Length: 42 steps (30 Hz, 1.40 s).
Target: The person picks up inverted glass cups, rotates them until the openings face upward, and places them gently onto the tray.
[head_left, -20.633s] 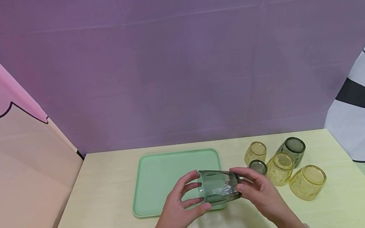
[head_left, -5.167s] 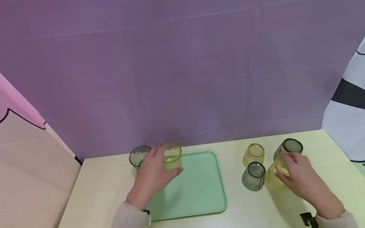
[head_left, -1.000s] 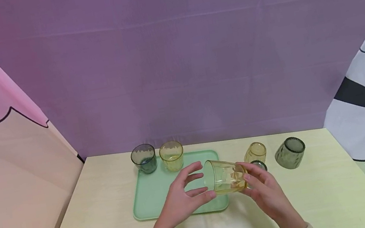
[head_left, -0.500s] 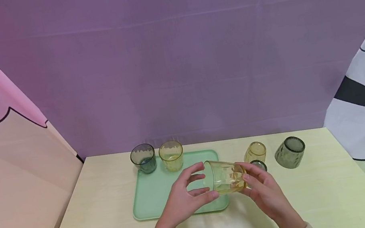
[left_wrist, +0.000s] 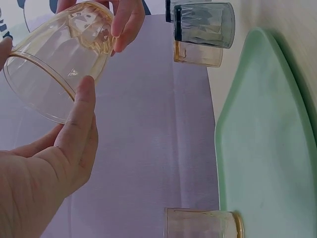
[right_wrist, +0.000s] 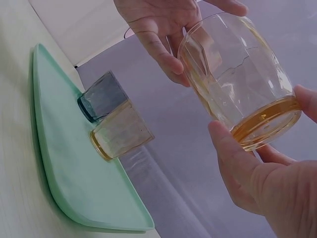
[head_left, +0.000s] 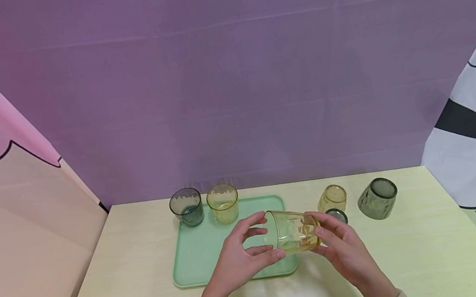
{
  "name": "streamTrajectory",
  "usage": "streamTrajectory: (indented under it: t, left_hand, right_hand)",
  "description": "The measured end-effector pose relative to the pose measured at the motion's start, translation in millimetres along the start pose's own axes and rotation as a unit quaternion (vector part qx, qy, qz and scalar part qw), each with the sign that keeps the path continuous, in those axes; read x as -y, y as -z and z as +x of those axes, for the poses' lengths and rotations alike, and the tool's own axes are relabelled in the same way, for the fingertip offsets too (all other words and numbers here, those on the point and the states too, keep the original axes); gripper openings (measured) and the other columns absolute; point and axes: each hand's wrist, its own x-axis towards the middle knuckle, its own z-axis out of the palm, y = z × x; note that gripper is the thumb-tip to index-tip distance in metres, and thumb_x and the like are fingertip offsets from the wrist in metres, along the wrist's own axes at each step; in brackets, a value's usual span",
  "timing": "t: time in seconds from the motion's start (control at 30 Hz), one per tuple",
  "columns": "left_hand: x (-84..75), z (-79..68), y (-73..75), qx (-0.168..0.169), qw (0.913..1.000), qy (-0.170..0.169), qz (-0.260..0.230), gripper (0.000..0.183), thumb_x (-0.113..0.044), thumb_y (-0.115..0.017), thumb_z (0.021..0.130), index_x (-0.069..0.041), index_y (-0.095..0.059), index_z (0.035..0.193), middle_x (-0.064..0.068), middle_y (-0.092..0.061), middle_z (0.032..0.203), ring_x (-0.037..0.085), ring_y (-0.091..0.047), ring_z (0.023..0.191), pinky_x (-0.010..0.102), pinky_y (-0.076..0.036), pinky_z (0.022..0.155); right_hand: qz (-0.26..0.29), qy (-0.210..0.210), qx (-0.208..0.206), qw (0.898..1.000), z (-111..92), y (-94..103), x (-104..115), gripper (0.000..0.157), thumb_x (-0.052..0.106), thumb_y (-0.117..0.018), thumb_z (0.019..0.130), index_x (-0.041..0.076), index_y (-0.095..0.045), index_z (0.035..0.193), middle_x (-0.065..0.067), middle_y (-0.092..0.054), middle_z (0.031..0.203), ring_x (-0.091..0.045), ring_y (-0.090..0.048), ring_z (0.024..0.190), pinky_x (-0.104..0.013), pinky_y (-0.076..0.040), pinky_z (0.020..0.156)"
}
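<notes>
A yellow-tinted drinking glass (head_left: pixel 294 231) lies sideways in the air over the front right of the green tray (head_left: pixel 201 264), held between both hands. My left hand (head_left: pixel 232 266) spans its open rim, thumb below and fingers above, as the left wrist view also shows. The base end is gripped by my right hand (head_left: pixel 349 253); in the right wrist view thumb and fingers pinch the thick amber bottom (right_wrist: pixel 265 119). At the tray's back left corner a grey glass (head_left: pixel 187 209) and a yellow glass (head_left: pixel 224 204) stand upright, side by side.
Right of the tray, a small yellow glass (head_left: pixel 333 196) and a larger grey glass (head_left: pixel 378 199) stand upside down. A small grey glass (head_left: pixel 338 215) is mostly hidden behind my right hand. A purple cloth (head_left: pixel 246 88) hangs behind the table (head_left: pixel 436 241).
Earlier, a grey glass was held the same way; grey and yellow glasses have since been placed on the tray. The held yellow glass came from the right group. Over the last second, almost nothing moves.
</notes>
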Motion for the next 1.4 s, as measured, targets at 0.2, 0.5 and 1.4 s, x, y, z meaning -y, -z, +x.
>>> streamTrajectory:
  t: [0.2,0.5,1.4]
  left_hand:
    - [0.0,-0.4,0.8,-0.003,1.0,0.002,0.007,0.079,-0.014,-0.089,0.077,-0.016,-0.05,0.146,0.007,-0.052,0.137,0.029,-0.054,0.12,0.036,-0.058,0.087]
    - [-1.4,0.1,0.9,-0.007,1.0,0.001,0.002,0.075,-0.011,-0.089,0.076,-0.015,-0.054,0.142,0.007,-0.052,0.136,0.028,-0.054,0.119,0.037,-0.059,0.085]
    - [-15.8,10.6,17.5,-0.02,0.9943,0.012,0.104,0.081,-0.031,-0.092,0.072,-0.017,-0.054,0.142,0.005,-0.052,0.134,0.028,-0.057,0.114,0.031,-0.06,0.08]
  right_hand:
    - [-0.002,0.009,0.012,1.0,1,0.1,-1,0.034,0.0,-0.043,0.106,-0.002,-0.05,0.139,-0.012,-0.055,0.127,-0.018,-0.059,0.111,-0.043,-0.054,0.095]
    - [-0.014,0.008,0.022,1.0,2,1.2,1,0.034,0.001,-0.043,0.106,0.001,-0.051,0.139,-0.011,-0.054,0.127,-0.018,-0.059,0.111,-0.044,-0.054,0.095]
    - [-0.248,0.054,-0.07,0.965,0,4.1,19,0.042,0.0,-0.065,0.096,-0.006,-0.053,0.135,-0.014,-0.059,0.13,-0.03,-0.059,0.119,-0.035,-0.056,0.092]
